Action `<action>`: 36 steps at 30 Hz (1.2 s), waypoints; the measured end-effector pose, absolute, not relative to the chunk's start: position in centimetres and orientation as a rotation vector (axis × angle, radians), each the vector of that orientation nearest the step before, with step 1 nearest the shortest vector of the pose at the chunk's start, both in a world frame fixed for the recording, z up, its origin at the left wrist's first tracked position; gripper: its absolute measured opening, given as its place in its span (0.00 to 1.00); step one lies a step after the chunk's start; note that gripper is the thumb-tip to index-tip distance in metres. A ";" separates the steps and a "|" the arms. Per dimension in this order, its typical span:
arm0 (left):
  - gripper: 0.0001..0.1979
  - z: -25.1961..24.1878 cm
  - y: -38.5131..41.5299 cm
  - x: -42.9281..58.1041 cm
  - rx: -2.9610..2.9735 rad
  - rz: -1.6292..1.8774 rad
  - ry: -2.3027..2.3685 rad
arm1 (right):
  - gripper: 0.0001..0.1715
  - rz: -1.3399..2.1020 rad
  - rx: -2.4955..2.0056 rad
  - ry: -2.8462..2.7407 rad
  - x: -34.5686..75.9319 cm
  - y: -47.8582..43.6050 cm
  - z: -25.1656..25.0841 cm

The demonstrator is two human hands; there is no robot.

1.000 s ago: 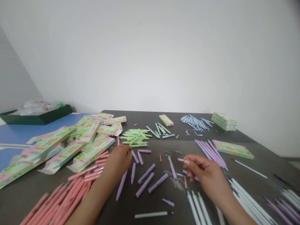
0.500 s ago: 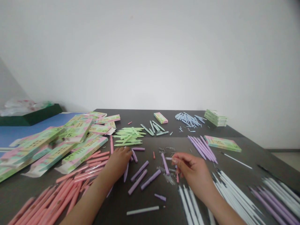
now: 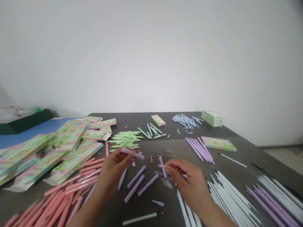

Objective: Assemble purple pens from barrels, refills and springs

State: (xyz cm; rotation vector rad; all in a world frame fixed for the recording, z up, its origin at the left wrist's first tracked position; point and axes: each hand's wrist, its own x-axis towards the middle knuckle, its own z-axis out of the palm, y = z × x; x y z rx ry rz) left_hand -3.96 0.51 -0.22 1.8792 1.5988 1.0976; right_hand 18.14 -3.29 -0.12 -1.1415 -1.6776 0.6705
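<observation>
My left hand [image 3: 115,164] is raised over the table, thumb and fingers pinching a short purple pen barrel [image 3: 137,154] that points to the right. Across from it, my right hand [image 3: 187,175] grips a small pale purple pen part [image 3: 162,165] between thumb and fingertips. The two pieces are apart. Beneath and between the hands lie several loose purple pen barrels [image 3: 134,189] and a small purple tip piece [image 3: 158,203]. Small metal springs and clear bits [image 3: 167,183] are scattered beside my right hand. A white refill [image 3: 139,218] lies nearest me.
Pink pen barrels [image 3: 56,208] and printed pen boxes [image 3: 71,135] crowd the left. Green barrels [image 3: 125,138] lie behind my left hand, blue parts [image 3: 186,120] farther back. White refills [image 3: 232,195] and assembled-looking purple pens [image 3: 199,148] lie right, near stacked boxes [image 3: 211,118].
My left hand has lifted from the table by the green pile, now with a purple barrel in its fingers. My right hand still holds its small purple part. The view has shifted slightly.
</observation>
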 end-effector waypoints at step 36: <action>0.07 -2.3 -4.1 2.6 0.280 1.128 0.613 | 0.13 0.449 -0.872 -1.869 16.6 -4.3 -0.8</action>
